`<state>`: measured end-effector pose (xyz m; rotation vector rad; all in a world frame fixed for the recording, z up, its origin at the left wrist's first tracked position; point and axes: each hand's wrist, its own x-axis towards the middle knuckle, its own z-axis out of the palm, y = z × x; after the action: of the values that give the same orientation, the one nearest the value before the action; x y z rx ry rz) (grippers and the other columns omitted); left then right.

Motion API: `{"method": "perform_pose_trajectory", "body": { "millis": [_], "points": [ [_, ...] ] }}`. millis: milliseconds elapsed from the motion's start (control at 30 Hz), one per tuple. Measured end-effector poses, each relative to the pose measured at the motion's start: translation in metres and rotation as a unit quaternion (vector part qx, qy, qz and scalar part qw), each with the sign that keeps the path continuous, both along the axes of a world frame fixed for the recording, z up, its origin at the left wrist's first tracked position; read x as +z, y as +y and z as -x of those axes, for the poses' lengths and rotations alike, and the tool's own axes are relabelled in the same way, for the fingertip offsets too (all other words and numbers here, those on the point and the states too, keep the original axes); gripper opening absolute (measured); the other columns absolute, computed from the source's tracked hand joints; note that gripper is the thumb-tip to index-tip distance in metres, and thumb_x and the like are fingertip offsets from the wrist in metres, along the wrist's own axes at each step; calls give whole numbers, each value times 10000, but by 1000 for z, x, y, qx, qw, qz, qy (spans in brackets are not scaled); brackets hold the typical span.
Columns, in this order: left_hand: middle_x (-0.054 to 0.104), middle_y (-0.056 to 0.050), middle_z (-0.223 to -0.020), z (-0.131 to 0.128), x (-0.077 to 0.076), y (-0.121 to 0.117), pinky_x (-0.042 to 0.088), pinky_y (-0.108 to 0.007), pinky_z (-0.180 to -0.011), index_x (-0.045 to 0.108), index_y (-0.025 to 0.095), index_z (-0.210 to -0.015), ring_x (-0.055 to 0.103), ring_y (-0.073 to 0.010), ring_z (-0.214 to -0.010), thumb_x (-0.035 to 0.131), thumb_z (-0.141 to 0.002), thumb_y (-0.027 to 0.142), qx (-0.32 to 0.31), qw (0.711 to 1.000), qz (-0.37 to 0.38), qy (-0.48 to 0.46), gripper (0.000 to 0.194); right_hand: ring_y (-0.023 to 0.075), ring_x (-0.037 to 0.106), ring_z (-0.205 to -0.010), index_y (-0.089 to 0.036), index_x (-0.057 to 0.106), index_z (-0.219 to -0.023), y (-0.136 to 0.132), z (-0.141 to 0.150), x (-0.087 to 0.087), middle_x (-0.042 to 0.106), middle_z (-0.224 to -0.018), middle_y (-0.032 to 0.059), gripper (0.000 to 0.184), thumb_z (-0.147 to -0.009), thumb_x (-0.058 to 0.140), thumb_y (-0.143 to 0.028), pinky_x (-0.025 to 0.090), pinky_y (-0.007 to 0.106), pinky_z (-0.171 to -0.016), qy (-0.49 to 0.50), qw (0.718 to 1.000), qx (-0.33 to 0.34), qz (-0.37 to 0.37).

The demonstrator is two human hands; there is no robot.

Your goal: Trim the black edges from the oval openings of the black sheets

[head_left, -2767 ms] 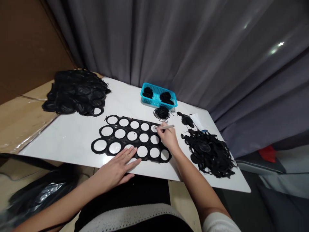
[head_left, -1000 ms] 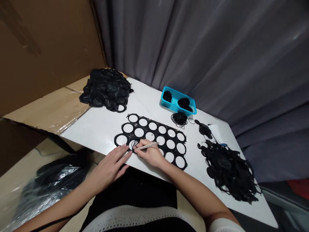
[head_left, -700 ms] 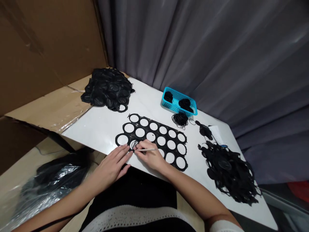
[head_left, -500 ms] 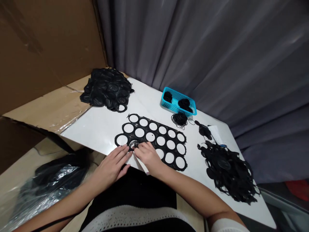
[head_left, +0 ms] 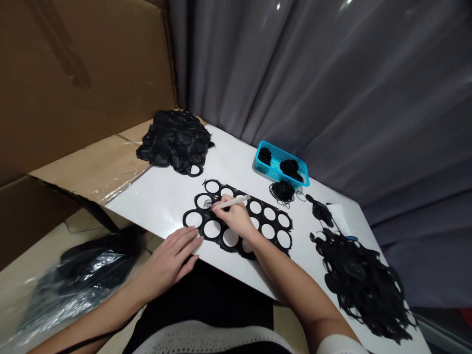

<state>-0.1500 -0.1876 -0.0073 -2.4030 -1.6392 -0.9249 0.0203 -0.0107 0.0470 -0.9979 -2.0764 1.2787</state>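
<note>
A flat black rubbery sheet [head_left: 261,220] with rows of large round holes lies near the table's front edge. My right hand [head_left: 238,216] is closed round a slim white pen-like stick [head_left: 238,200], above the sheet's left half. The stick's tip is hidden by my fingers. Beside those fingers, over a hole in the middle row, thin dark loops [head_left: 207,203] show blurred. My left hand [head_left: 175,254] lies flat at the table edge, fingers stretched out, fingertips touching or close to the sheet's near-left corner. It holds nothing.
A black pile [head_left: 177,140] of ringed sheets sits at the back left. A blue basket [head_left: 282,172] holds black bundles, with thin black rings [head_left: 282,191] before it. Tangled black scrap [head_left: 363,280] lies on the right. Cardboard [head_left: 84,88] stands left, a grey curtain [head_left: 313,73] behind.
My right hand has moved away from my left hand, up and over the sheet, and now hovers around the middle row with the stick. My left hand has stayed at the edge.
</note>
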Motion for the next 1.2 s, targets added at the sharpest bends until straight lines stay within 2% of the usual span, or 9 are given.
{"method": "perform_pose_trajectory", "body": {
  "millis": [100, 167, 733, 800, 867, 1000, 1033, 1100, 1200],
  "points": [
    [666, -127, -1306, 10, -1, -4, 473, -438, -1099, 621, 169, -1307, 596, -279, -1264, 581, -978, 210, 18, 999, -14, 23, 334, 170, 644, -806, -218, 550, -728, -25, 13, -7, 706, -832, -11, 172, -847, 650, -291, 445, 274, -730, 4, 996, 83, 22],
    [673, -132, -1299, 14, -2, -5, 479, -437, -1091, 622, 156, -1303, 605, -284, -1253, 580, -981, 211, 18, 999, -19, 45, 329, 170, 641, -825, -216, 550, -728, -32, 15, -11, 703, -841, -11, 176, -855, 651, -285, 446, 277, -750, 6, 994, 109, 27],
    [674, -133, -1312, 14, -9, -9, 471, -440, -1107, 603, 153, -1349, 591, -284, -1282, 569, -981, 198, 17, 999, -20, 43, 373, 181, 616, -931, -220, 576, -719, -40, 16, -8, 724, -889, -4, 186, -864, 685, -180, 456, 287, -801, -11, 994, 107, -25],
    [673, -123, -1318, 13, -9, -9, 473, -442, -1108, 585, 174, -1380, 592, -280, -1285, 565, -981, 196, 19, 999, -20, 35, 401, 180, 608, -923, -219, 555, -726, -43, 15, -11, 720, -901, 5, 198, -894, 653, -183, 454, 287, -790, -16, 991, 119, -62],
    [669, -115, -1329, 13, -10, -9, 470, -446, -1113, 564, 185, -1408, 590, -277, -1289, 561, -981, 192, 18, 999, -16, 32, 427, 192, 587, -922, -217, 547, -769, -48, 12, -15, 711, -929, 30, 173, -931, 603, -197, 444, 310, -805, -35, 978, 156, -137],
    [685, -116, -1297, 14, -10, -7, 485, -435, -1099, 574, 171, -1394, 614, -273, -1255, 565, -975, 189, 18, 999, -31, 35, 419, 245, 536, -929, -194, 569, -898, -51, 11, -21, 665, -934, 87, 32, -922, 580, -212, 395, 385, -847, -128, 908, 237, -322],
    [690, -117, -1285, 14, -10, -6, 492, -429, -1091, 585, 165, -1377, 623, -272, -1242, 571, -971, 191, 18, 998, -36, 37, 407, 251, 533, -936, -190, 573, -916, -45, 12, -20, 659, -936, 92, 5, -912, 571, -192, 385, 391, -849, -139, 898, 232, -346],
    [693, -119, -1274, 14, -11, -5, 497, -422, -1084, 604, 154, -1340, 631, -272, -1227, 587, -965, 202, 18, 998, -42, 42, 379, 256, 538, -946, -192, 577, -924, -24, 12, -15, 662, -951, 97, 77, -913, 513, -150, 375, 396, -855, -132, 909, 157, -364],
    [692, -120, -1266, 16, -11, -5, 493, -416, -1084, 619, 141, -1296, 627, -274, -1224, 592, -967, 222, 17, 998, -47, 47, 340, 261, 552, -923, -206, 557, -861, 21, 5, 1, 670, -943, 99, 135, -934, 445, -186, 382, 405, -861, -84, 939, -63, -327]
  ]
}}
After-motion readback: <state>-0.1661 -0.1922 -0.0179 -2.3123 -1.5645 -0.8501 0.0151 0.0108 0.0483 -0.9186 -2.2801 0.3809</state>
